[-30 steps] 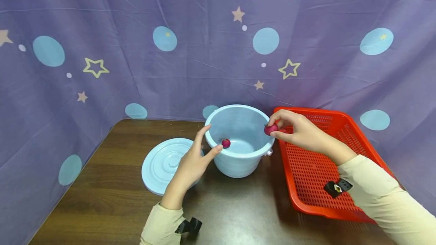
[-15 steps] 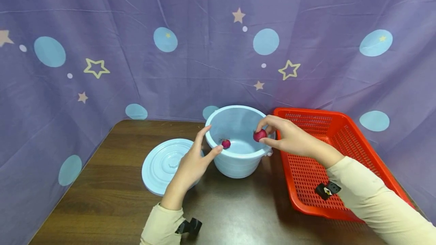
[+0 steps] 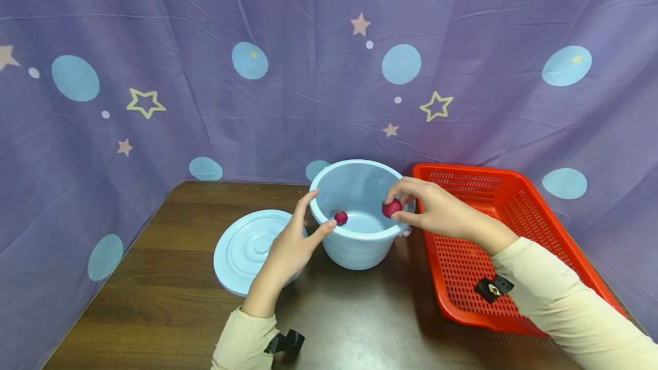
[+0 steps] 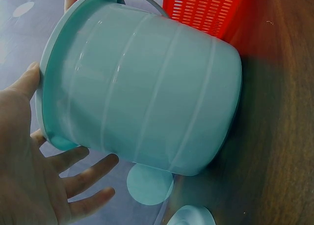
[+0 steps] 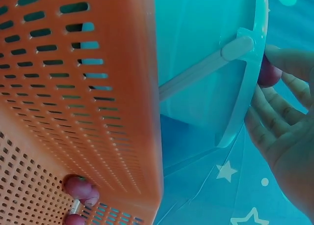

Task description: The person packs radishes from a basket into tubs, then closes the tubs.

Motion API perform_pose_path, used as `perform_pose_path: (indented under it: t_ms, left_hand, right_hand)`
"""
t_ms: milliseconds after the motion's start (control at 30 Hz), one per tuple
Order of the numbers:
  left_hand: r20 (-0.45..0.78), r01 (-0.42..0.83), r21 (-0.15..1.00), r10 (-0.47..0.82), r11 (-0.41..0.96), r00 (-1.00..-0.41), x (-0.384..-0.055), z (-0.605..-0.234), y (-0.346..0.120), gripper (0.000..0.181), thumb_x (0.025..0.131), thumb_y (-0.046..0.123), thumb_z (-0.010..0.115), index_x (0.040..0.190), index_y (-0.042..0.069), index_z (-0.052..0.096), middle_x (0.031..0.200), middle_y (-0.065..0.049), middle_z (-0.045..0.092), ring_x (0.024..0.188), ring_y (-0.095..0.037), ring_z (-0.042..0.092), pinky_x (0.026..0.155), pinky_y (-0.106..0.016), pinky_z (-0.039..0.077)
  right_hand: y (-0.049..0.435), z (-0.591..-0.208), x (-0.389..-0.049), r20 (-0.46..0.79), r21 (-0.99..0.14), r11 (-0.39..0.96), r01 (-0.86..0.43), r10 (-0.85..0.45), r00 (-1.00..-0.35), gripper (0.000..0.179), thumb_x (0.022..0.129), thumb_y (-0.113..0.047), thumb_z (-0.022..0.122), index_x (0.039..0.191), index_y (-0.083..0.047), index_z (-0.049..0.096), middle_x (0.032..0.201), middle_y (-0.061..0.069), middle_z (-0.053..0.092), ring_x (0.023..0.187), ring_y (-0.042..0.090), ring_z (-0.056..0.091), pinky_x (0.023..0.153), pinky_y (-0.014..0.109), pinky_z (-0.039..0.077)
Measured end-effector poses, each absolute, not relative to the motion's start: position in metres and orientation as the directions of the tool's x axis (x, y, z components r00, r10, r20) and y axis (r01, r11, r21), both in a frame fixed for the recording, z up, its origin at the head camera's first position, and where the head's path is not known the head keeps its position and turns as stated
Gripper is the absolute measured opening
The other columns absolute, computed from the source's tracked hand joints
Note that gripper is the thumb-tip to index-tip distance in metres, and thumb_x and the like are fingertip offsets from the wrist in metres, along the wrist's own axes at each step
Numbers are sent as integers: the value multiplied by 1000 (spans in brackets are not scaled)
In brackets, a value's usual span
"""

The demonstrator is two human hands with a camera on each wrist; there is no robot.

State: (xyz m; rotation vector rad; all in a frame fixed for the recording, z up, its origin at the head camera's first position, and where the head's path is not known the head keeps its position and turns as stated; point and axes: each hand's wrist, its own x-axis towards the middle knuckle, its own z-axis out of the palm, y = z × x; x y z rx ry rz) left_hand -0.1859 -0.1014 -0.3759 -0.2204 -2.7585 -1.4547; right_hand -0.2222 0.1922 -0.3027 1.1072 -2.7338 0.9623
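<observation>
Since the earliest frame, the right hand (image 3: 437, 210) and its radish (image 3: 392, 208) have shifted leftward and slightly down, from the bucket's right rim to just inside its mouth; the left hand's position is unchanged. The held radish is nearly round, with no clear long axis; a faint dark wisp at its upper left points toward the bucket's middle. The right hand, back uppermost, reaches in over the bucket's right rim, fingers bent, thumb and fingertips pinching the radish at their ends. The left hand (image 3: 290, 244) is spread, thumb and forefinger apart and touching the bucket's left rim. The bucket (image 3: 360, 251) stands upright; a second radish (image 3: 341, 218) lies inside, left of centre. Right of the bucket is a red basket (image 3: 470, 270) containing further radishes (image 5: 78, 186); left of it lies a lid (image 3: 239, 251).
</observation>
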Motion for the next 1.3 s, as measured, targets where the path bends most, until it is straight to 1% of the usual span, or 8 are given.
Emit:
perform_pose_path:
  t_ms: [300, 433, 700, 767, 933, 1000, 1133, 1300]
  left_hand:
    - [82, 136, 825, 121, 548, -989, -186, -376, -102, 77, 87, 76, 52, 152, 53, 17, 134, -10, 54, 116, -38, 57, 87, -59, 44]
    - [82, 136, 827, 122, 546, -989, -186, -376, -102, 78, 86, 77, 51, 152, 52, 18, 136, -11, 54, 118, -38, 56, 89, -60, 44]
    - [80, 132, 827, 119, 547, -990, -186, -377, -103, 78, 85, 77, 52, 152, 52, 18, 141, -10, 51, 121, -38, 55, 92, -62, 42]
    - [77, 130, 827, 119, 547, -990, -185, -376, -103, 78, 85, 77, 52, 152, 53, 18, 142, -10, 50, 121, -37, 55, 91, -62, 42]
    - [75, 127, 827, 117, 547, -990, -186, -376, -103, 79, 85, 77, 52, 152, 53, 18, 139, -10, 52, 120, -37, 56, 91, -61, 43]
    - [76, 128, 827, 117, 548, -990, -186, -377, -103, 78, 86, 76, 52, 152, 53, 18, 138, -10, 53, 120, -37, 56, 91, -62, 43]
    - [79, 131, 827, 117, 547, -990, -187, -378, -103, 75, 88, 72, 54, 152, 53, 18, 137, -11, 54, 120, -38, 56, 91, -62, 43]
    - [76, 127, 828, 114, 546, -991, -186, -377, -103, 75, 87, 75, 53, 150, 56, 18, 137, -10, 54, 119, -39, 56, 90, -61, 43]
  right_hand:
    - [208, -296, -229, 342, -510, 540, -670, -587, -734, 29, 85, -2, 78, 107, -16, 66, 100, -3, 63, 86, 10, 61, 71, 28, 50]
    - [219, -296, -234, 359, -522, 552, -650, -549, -755, 27, 85, -1, 77, 107, -11, 67, 99, 1, 66, 85, 11, 63, 79, 28, 51]
    - [246, -304, -245, 320, -547, 643, -535, -431, -844, 17, 91, -12, 73, 107, -12, 68, 93, 0, 67, 84, 16, 63, 76, 27, 48]
    - [253, -308, -248, 299, -559, 662, -499, -400, -866, 17, 92, -13, 73, 107, -12, 67, 91, 3, 67, 78, 17, 62, 70, 27, 50]
    - [270, -321, -259, 259, -577, 694, -431, -344, -902, 18, 92, -13, 72, 109, -7, 67, 100, 11, 69, 75, 21, 61, 66, 28, 50]
    - [277, -328, -264, 243, -579, 706, -407, -327, -913, 19, 93, -12, 71, 110, -6, 67, 106, 13, 68, 83, 22, 62, 70, 28, 49]
    - [291, -341, -271, 207, -595, 719, -360, -296, -932, 21, 93, -12, 70, 112, -2, 66, 108, 17, 68, 88, 26, 63, 69, 29, 49]
    - [304, -355, -280, 181, -594, 737, -322, -268, -946, 24, 94, -12, 69, 113, 2, 65, 109, 20, 67, 88, 26, 62, 68, 30, 47]
